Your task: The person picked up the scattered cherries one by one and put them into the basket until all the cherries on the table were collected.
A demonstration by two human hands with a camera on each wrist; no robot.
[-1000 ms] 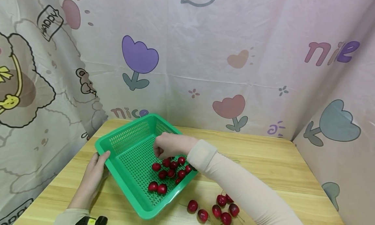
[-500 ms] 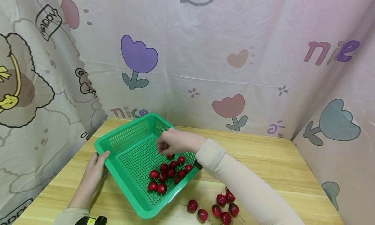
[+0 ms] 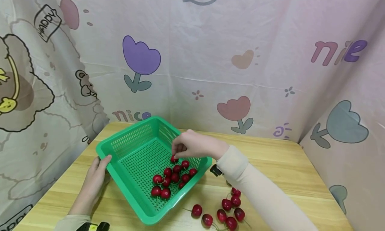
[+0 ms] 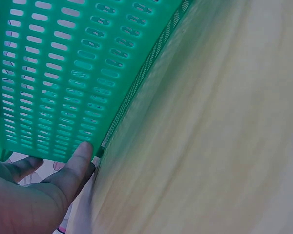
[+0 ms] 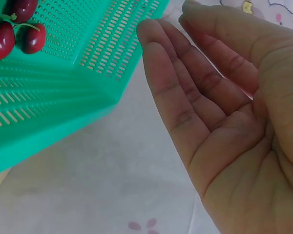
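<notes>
A green plastic basket with slotted walls stands at an angle on the table. My left hand grips its left rim, thumb on top; in the left wrist view its fingers lie against the outer wall. Several red cherries with stems are gathered at the basket's near right side. My right hand hovers over the right rim, its fingertips close above a cherry. From the right wrist view, the fingers of this hand are loosely bent with nothing between them.
Several loose cherries lie on the wooden table to the right of the basket, partly under the right forearm. A printed cloth hangs behind the table and along both sides.
My right hand has moved right, from above the basket's middle to its right rim. A couple of cherries in the basket have shifted toward the near side. The left hand keeps its place.
</notes>
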